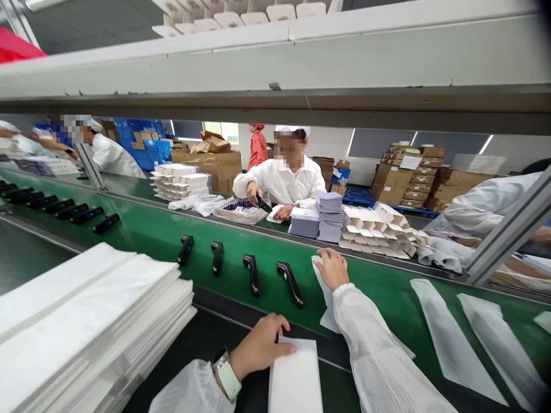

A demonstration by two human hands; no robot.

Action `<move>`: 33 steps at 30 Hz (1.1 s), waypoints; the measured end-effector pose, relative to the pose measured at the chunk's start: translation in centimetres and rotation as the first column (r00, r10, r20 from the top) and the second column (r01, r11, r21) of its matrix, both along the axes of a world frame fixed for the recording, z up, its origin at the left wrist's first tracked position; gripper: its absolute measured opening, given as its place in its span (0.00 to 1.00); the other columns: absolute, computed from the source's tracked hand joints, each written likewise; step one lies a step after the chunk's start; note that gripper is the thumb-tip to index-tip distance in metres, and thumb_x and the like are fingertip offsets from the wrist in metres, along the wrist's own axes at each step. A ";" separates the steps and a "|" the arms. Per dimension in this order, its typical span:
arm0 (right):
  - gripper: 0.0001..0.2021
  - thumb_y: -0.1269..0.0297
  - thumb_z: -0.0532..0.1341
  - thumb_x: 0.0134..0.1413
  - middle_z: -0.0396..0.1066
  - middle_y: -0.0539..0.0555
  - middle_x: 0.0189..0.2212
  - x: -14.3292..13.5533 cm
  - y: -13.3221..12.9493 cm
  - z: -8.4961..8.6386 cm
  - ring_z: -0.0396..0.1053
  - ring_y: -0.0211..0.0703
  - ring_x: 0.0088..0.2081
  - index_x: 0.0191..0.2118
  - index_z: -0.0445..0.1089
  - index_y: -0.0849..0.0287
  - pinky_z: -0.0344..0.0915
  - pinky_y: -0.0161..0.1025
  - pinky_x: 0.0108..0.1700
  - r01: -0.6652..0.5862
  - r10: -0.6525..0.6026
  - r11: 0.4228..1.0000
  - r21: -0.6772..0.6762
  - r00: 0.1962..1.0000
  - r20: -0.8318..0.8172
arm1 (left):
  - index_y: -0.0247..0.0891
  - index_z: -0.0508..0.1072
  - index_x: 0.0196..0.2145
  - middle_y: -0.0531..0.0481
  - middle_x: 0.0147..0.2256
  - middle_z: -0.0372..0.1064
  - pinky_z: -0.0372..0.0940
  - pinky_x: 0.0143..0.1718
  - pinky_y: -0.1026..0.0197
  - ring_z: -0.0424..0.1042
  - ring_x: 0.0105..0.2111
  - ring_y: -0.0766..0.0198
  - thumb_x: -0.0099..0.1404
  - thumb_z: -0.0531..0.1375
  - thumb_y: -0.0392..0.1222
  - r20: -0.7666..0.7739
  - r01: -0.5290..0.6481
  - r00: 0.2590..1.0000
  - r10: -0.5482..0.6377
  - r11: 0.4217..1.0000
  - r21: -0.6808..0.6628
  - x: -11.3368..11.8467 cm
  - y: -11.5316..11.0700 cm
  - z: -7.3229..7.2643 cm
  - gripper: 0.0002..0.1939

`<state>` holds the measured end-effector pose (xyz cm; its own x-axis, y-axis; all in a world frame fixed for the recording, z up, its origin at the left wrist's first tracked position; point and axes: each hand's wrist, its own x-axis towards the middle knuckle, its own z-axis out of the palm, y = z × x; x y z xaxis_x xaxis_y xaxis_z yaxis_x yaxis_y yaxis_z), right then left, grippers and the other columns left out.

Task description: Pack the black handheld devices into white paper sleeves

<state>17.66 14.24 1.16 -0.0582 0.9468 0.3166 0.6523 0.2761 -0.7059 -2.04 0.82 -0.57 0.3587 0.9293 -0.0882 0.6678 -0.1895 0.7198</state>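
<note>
While the right hand lies flat, fingers spread, on a white pouch on the green belt, the left hand presses loose fingers on another pouch at the near edge; black devices ride just left; a pouch stack sits far left.
</note>
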 end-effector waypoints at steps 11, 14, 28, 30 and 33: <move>0.24 0.66 0.59 0.37 0.65 0.50 0.23 -3.7 0.1 -4.9 0.65 0.43 0.29 0.45 0.57 0.58 0.58 0.45 0.37 -0.160 0.080 0.959 -0.236 0.946 -0.315 | 0.34 0.71 0.22 0.54 0.21 0.62 0.49 0.22 0.68 0.61 0.23 0.68 0.53 0.55 0.43 -0.055 0.012 0.998 -0.012 1.000 0.005 0.7 0.1 -0.2 0.10; 0.31 0.60 0.57 0.40 0.66 0.49 0.25 -1.8 -0.4 -4.0 0.67 0.40 0.29 0.52 0.47 0.56 0.62 0.41 0.33 -0.244 0.104 0.941 -0.236 0.867 -0.487 | 0.34 0.70 0.21 0.53 0.21 0.64 0.49 0.23 0.68 0.62 0.24 0.68 0.55 0.52 0.41 -0.037 0.033 0.999 -0.031 0.999 0.039 0.8 -0.1 0.3 0.11; 0.13 0.69 0.59 0.43 0.64 0.54 0.35 4.0 -13.5 0.2 0.66 0.46 0.38 0.38 0.61 0.53 0.61 0.48 0.42 -0.195 0.266 0.959 0.208 0.875 -0.405 | 0.39 0.69 0.24 0.52 0.32 0.62 0.55 0.34 0.63 0.60 0.35 0.62 0.55 0.55 0.42 -0.004 0.073 0.997 -0.074 0.972 0.224 0.5 -0.9 1.8 0.07; 0.15 0.68 0.58 0.44 0.62 0.52 0.37 3.5 -13.4 1.4 0.67 0.44 0.36 0.40 0.58 0.51 0.62 0.49 0.42 -0.130 0.235 0.967 0.219 0.788 -0.569 | 0.39 0.69 0.23 0.52 0.31 0.62 0.55 0.34 0.63 0.59 0.35 0.63 0.55 0.55 0.40 -0.011 0.093 0.996 -0.093 0.961 0.259 0.7 -1.0 1.9 0.06; 0.18 0.66 0.58 0.45 0.60 0.49 0.36 1.8 -12.8 3.9 0.68 0.41 0.35 0.43 0.53 0.48 0.62 0.49 0.42 -0.080 0.243 0.966 0.245 0.603 -0.760 | 0.39 0.68 0.24 0.53 0.26 0.62 0.54 0.32 0.64 0.59 0.32 0.64 0.56 0.54 0.36 -0.052 0.127 0.992 -0.116 0.938 0.321 1.0 -1.1 2.1 0.05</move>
<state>19.51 1.45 5.11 0.1407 0.8729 0.4672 -0.1887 0.4869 -0.8528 -1.04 -0.30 1.50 0.4728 0.8590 0.1966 0.6465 -0.4897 0.5850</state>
